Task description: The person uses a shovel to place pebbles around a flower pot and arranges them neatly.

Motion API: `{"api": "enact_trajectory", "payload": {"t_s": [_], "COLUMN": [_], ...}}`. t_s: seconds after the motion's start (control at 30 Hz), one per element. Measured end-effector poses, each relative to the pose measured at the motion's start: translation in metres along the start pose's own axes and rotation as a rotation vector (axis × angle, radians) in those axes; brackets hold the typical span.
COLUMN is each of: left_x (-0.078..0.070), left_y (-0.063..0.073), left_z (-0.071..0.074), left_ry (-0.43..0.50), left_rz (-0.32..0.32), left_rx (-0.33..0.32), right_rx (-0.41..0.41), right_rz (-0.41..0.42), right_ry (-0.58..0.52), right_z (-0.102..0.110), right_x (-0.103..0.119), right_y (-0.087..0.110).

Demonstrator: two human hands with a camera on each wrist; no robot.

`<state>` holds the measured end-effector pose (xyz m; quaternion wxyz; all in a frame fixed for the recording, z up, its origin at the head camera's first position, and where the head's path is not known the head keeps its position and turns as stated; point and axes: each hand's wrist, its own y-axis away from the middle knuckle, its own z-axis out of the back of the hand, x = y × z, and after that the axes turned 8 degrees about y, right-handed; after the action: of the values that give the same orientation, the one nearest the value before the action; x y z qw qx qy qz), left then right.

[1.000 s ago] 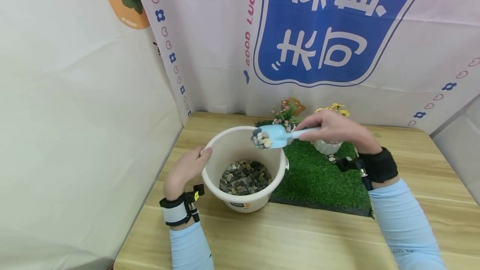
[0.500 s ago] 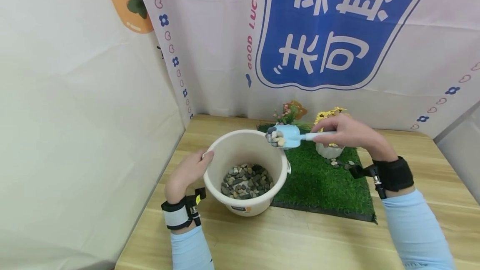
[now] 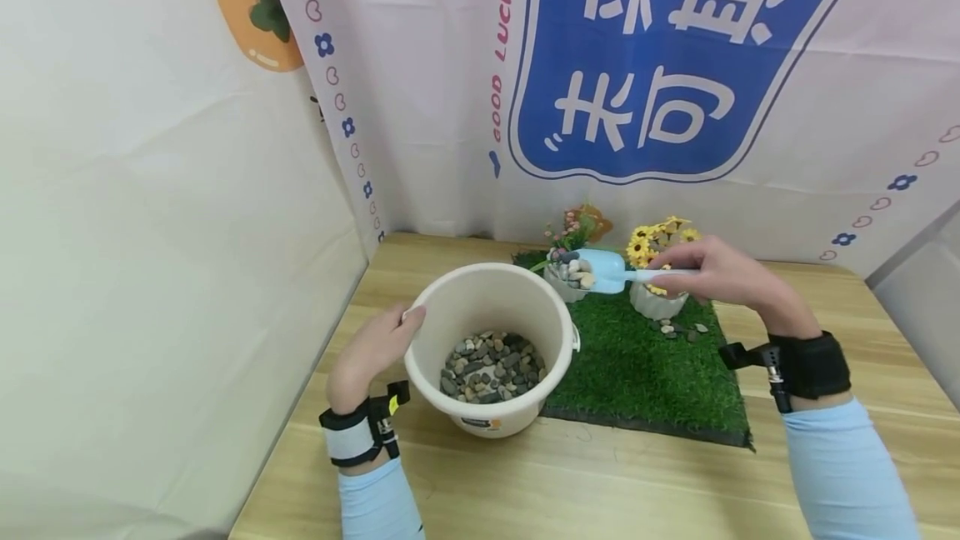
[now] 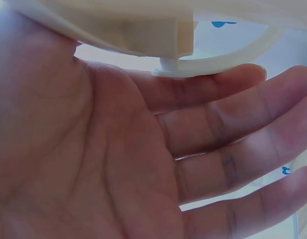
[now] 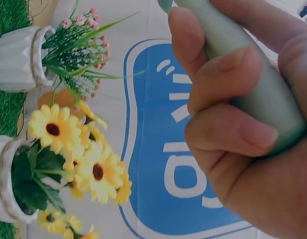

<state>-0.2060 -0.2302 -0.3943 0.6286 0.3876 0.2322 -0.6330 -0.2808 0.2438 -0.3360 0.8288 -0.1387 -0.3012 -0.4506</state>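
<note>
My left hand [image 3: 371, 350] holds the left rim of a cream plastic bucket [image 3: 480, 297], thumb over the edge. In the left wrist view, the fingers [image 4: 218, 132] extend below the rim beside the white bail handle [image 4: 233, 62]. Grey and brown pebbles [image 3: 498, 369] cover much of the bucket's bottom. My right hand [image 3: 716, 277] grips the handle of a light-blue hand shovel [image 3: 602, 272], its fingers curled round it in the right wrist view. Several pebbles [image 3: 576, 270] lie in the scoop, which is held level beyond the bucket's right rim, overlapping a white flowerpot [image 3: 567, 290].
An artificial grass mat [image 3: 652, 382] lies right of the bucket. At its back stand the pink-flowered pot and another white pot [image 3: 656, 304] with yellow flowers [image 5: 98, 172]. Small stones [image 3: 681, 329] lie on the grass by that pot. A printed cloth [image 3: 442, 107] hangs behind the wooden table.
My right hand has carried the pebble-loaded shovel rightward, from over the bucket to above the grass mat near the flowerpots. My left hand has stayed on the bucket's rim.
</note>
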Motion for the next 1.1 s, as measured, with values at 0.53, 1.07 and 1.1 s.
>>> {"api": "enact_trajectory", "payload": {"t_s": [0.53,1.07,1.1], "left_x": [0.001,-0.001,-0.001], "left_y": [0.001,0.000,0.001], "left_z": [-0.001,0.000,0.000], "left_ry": [0.024,0.019,0.017], "left_rz": [0.007,0.006,0.005], "left_rx": [0.002,0.009,0.010], "right_rx": [-0.014,-0.024,-0.023], "right_rz": [-0.115,-0.163,-0.173], "right_ry": [0.008,-0.075,-0.081], "right_z": [-0.012,-0.041,-0.043], "right_x": [-0.033,-0.084,-0.086], "right_y": [0.029,0.051,0.051]}}
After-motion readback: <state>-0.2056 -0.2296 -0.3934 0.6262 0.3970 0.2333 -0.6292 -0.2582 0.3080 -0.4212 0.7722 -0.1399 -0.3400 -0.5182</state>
